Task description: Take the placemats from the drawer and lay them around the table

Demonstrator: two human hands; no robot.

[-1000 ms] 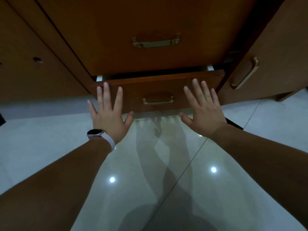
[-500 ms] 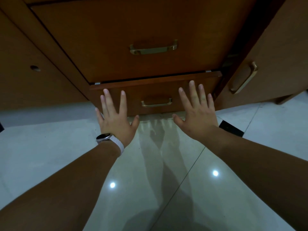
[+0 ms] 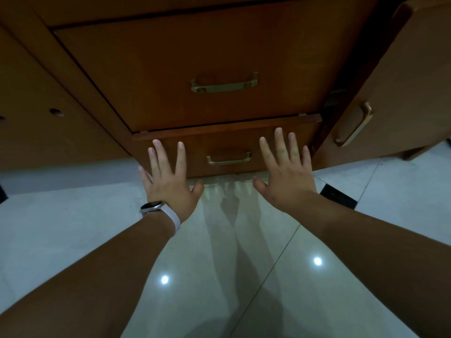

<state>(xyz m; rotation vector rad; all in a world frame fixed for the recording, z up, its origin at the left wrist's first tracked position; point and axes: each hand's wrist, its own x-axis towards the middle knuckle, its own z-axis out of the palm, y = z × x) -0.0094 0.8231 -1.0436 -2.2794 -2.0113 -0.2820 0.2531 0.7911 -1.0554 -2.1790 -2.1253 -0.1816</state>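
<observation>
Both flat hands — left hand [image 3: 170, 189], right hand [image 3: 288, 176] — press drawer [image 3: 229, 142].

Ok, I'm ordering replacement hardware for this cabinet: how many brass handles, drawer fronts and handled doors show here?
Brass handles: 3
Drawer fronts: 2
Doors with a handle: 1
Total: 6

I can read no text, label, brand or number here; the watch [image 3: 152, 206] just behind the left hand [image 3: 170, 189] shows nothing legible.
</observation>
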